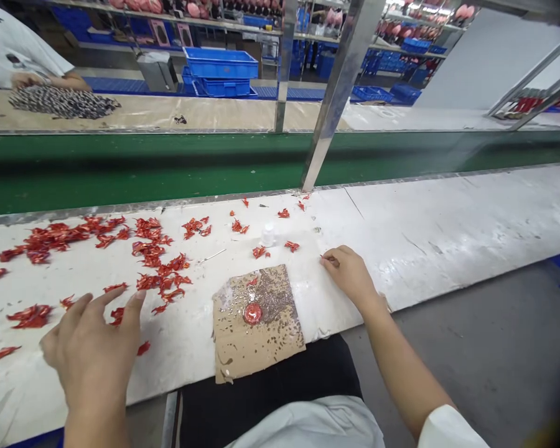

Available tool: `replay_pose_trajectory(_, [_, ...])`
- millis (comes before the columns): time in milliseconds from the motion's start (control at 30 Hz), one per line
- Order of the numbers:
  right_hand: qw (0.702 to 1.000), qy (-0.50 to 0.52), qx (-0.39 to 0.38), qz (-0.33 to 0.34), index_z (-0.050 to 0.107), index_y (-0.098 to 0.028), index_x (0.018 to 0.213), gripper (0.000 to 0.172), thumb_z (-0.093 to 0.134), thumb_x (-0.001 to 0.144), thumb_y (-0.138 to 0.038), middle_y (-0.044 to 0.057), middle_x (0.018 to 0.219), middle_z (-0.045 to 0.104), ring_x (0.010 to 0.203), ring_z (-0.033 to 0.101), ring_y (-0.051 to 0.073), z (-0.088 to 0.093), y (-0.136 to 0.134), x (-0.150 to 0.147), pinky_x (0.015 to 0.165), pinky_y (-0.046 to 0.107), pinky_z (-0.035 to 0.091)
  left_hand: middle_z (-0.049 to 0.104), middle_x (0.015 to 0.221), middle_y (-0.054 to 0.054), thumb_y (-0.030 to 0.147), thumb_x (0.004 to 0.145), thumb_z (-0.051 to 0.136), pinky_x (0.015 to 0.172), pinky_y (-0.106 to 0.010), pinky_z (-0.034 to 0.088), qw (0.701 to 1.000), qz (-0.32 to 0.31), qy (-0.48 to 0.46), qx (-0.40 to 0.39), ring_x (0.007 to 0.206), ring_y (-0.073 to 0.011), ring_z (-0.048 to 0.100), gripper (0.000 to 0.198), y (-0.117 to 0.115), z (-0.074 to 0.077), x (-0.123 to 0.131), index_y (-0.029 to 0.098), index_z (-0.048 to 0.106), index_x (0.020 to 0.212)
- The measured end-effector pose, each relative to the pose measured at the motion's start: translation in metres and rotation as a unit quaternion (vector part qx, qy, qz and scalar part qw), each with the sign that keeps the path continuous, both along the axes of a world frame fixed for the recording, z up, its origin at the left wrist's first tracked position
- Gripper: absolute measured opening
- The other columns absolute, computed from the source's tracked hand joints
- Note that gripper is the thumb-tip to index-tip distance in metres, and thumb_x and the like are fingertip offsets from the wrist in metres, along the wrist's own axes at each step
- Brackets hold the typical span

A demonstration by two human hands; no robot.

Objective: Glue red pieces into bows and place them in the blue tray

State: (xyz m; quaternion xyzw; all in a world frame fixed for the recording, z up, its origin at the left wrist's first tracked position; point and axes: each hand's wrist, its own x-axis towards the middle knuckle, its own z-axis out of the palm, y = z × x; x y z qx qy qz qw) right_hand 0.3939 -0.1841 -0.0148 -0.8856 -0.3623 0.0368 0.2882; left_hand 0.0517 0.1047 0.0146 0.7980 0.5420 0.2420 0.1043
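My left hand [93, 348] hovers open over the white worktop [448, 230], fingers spread toward the scattered small red pieces [154, 261]; its fingertips are next to one red piece [116, 314]. My right hand [350, 270] rests on the worktop right of a brown cardboard square [256, 323], fingers pinched together on something thin that I cannot make out. The cardboard is speckled with glue drops and carries a round red piece [252, 313] in its middle. A small white bottle [268, 235] stands just behind it.
A green conveyor belt [168, 168] runs behind the worktop, crossed by a slanted metal post [336, 93]. Beyond it another person [18, 50] sits by a heap of dark striped pieces [60, 101]. Blue crates [221, 71] stand farther back. A thin pin [212, 255] lies on the worktop.
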Motion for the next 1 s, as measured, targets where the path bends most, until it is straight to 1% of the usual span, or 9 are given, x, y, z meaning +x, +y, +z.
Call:
replay_pose_trajectory(100, [1.000,0.003,-0.006,0.010,0.072,-0.022,0.092,0.011,0.061,0.092,-0.022,0.005,0.096,0.066,0.086,0.068,0.021,-0.002,-0.001,-0.003,0.085,0.038,0.053,0.064,0.137,-0.016,0.052,0.099,0.049,0.108,-0.060,0.036,0.998,-0.037,0.023,0.051,0.129,-0.0405,0.055,0.044,0.007,-0.011,0.004,0.019,0.072,0.115])
replay_pose_trajectory(200, [0.999,0.022,-0.018,0.041,0.071,-0.023,0.090,0.011,0.061,0.092,-0.025,0.005,0.098,0.067,0.094,0.068,0.024,0.001,-0.010,-0.008,0.083,0.037,0.052,0.072,0.123,-0.013,0.049,0.100,0.049,0.106,-0.060,0.028,0.998,-0.021,0.044,0.047,0.123,-0.0373,0.057,0.040,0.007,-0.018,0.006,0.021,0.075,0.110])
replay_pose_trajectory(333, [0.993,0.072,-0.061,0.069,0.068,-0.026,0.088,0.003,0.066,0.089,-0.028,0.001,0.092,0.069,0.081,0.065,0.020,0.008,-0.023,-0.008,0.073,0.033,0.049,0.075,0.094,-0.013,0.052,0.095,0.053,0.100,-0.059,0.027,0.997,0.015,0.077,-0.002,0.111,-0.0367,0.060,0.040,0.006,-0.016,0.007,0.023,0.078,0.105])
replay_pose_trajectory(467, [0.992,0.103,-0.057,0.041,0.067,-0.026,0.085,0.008,0.068,0.088,-0.034,-0.001,0.084,0.072,0.074,0.065,0.018,0.017,-0.021,-0.009,0.069,0.031,0.048,0.071,0.121,-0.016,0.046,0.093,0.055,0.100,-0.058,0.028,0.996,-0.009,0.082,0.024,0.120,-0.0402,0.054,0.048,0.004,-0.008,0.012,0.023,0.067,0.133])
replay_pose_trajectory(533, [0.994,0.102,-0.047,0.017,0.067,-0.025,0.087,0.009,0.065,0.090,-0.034,-0.002,0.077,0.072,0.070,0.065,0.018,0.018,-0.015,-0.013,0.068,0.031,0.048,0.068,0.129,-0.013,0.044,0.091,0.055,0.100,-0.057,0.030,0.995,-0.033,0.082,0.039,0.120,-0.0396,0.053,0.048,0.006,-0.006,0.017,0.026,0.065,0.135])
replay_pose_trajectory(667, [0.997,0.066,-0.049,0.005,0.063,-0.023,0.084,0.010,0.062,0.091,-0.030,-0.001,0.070,0.069,0.069,0.065,0.019,0.015,-0.005,-0.023,0.068,0.031,0.046,0.071,0.103,-0.010,0.056,0.090,0.054,0.095,-0.055,0.039,0.994,-0.034,0.102,0.016,0.102,-0.0345,0.060,0.043,0.022,-0.009,0.026,0.024,0.077,0.108])
replay_pose_trajectory(767, [0.997,0.055,-0.047,0.016,0.063,-0.023,0.083,0.007,0.062,0.090,-0.025,0.000,0.077,0.068,0.074,0.064,0.019,0.013,-0.008,-0.030,0.072,0.032,0.047,0.067,0.083,-0.006,0.060,0.089,0.054,0.085,-0.045,0.046,0.994,-0.046,0.094,-0.021,0.088,-0.0291,0.062,0.044,0.032,-0.014,0.026,0.024,0.079,0.096])
replay_pose_trajectory(867, [0.997,0.058,-0.030,0.034,0.065,-0.024,0.090,0.004,0.061,0.091,-0.023,0.001,0.087,0.067,0.077,0.064,0.018,0.011,-0.020,-0.037,0.073,0.031,0.049,0.066,0.075,-0.004,0.058,0.087,0.058,0.079,-0.039,0.047,0.996,-0.058,0.071,-0.019,0.085,-0.0276,0.062,0.039,0.029,-0.018,0.020,0.026,0.079,0.092])
replay_pose_trajectory(1000, [0.997,0.063,0.011,0.034,0.066,-0.025,0.091,0.007,0.059,0.094,-0.025,0.002,0.091,0.068,0.081,0.065,0.018,0.005,-0.037,-0.045,0.075,0.033,0.051,0.069,0.080,-0.002,0.060,0.087,0.059,0.078,-0.037,0.046,0.997,-0.050,0.055,-0.026,0.088,-0.0267,0.064,0.036,0.013,-0.020,0.010,0.029,0.078,0.091])
